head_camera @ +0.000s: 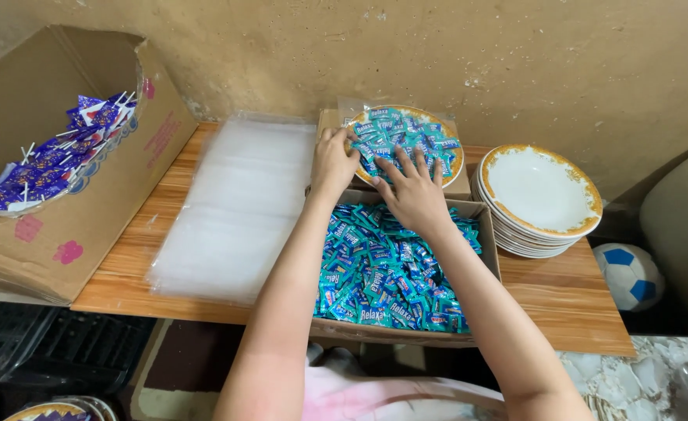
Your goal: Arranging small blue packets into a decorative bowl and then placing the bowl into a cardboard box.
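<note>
- Seen from above: low wooden table [562, 300] against a rough plaster wall, both bare arms stretched toward its back edge.
- Left hand [333, 162] curled at the near-left rim of a gold-rimmed plate [454, 162] piled with blue wrapped candies [406, 140]; fingers bent, gripping rim or sweets, cannot tell which.
- Right hand [414, 191] spread wide and flat, fingers fanned over the pile's near side, pressing rather than holding.
- Plate perched on a small box at the table's back edge, just behind an open cardboard box [490, 249] brimming with the same blue candies.
- Likely slip: loose sweets pushed over the plate's rim by the flat hand, dropping behind the table or onto bare wood.
- Likely tip: plate tilted off its raised perch if pulled by one side.
- Stack of empty plates [539, 199] just right of the full one, near the table's right edge; easily knocked by a sweeping right elbow.
- Clear plastic bags [238, 210] stacked on the table's left half, slippery, apt to slide off the front edge if brushed.
- Large carton holding purple lollipops [55, 160] at the far left, well apart.
</note>
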